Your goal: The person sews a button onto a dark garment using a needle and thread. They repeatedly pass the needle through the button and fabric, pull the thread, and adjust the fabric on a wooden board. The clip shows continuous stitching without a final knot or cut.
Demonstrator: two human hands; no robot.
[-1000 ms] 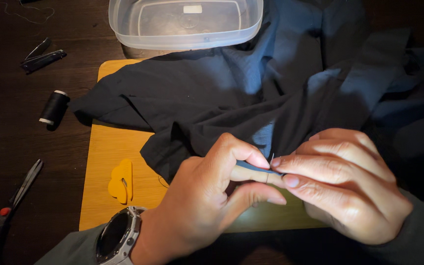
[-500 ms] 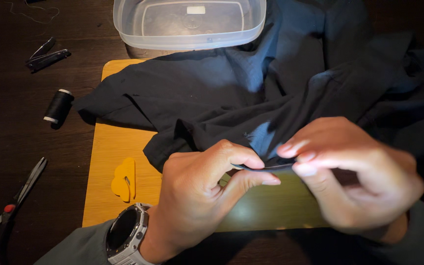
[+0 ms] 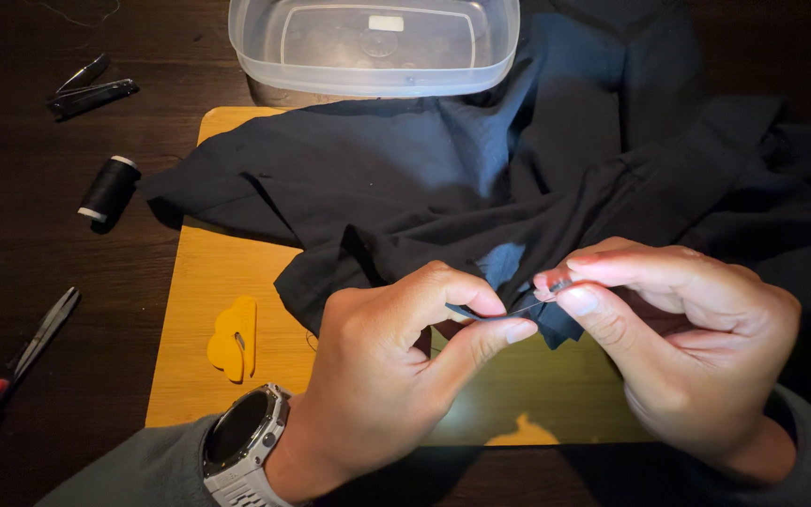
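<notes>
A dark blue-black garment lies crumpled over a yellow wooden board. My left hand, with a grey watch on its wrist, pinches a folded edge of the cloth between thumb and forefinger. My right hand pinches a thin sewing needle at the same fold, right beside the left fingertips. The needle lies nearly level, pointing towards the left hand. Any thread on it is too fine to make out.
A clear plastic container stands at the top. A black thread spool and a folding tool lie on the dark table at left, scissors at the lower left. A small yellow seam tool rests on the board.
My right hand lifted off the fold, blurred for a moment, then came back to it holding the needle level. My left hand kept its pinch on the cloth edge.
</notes>
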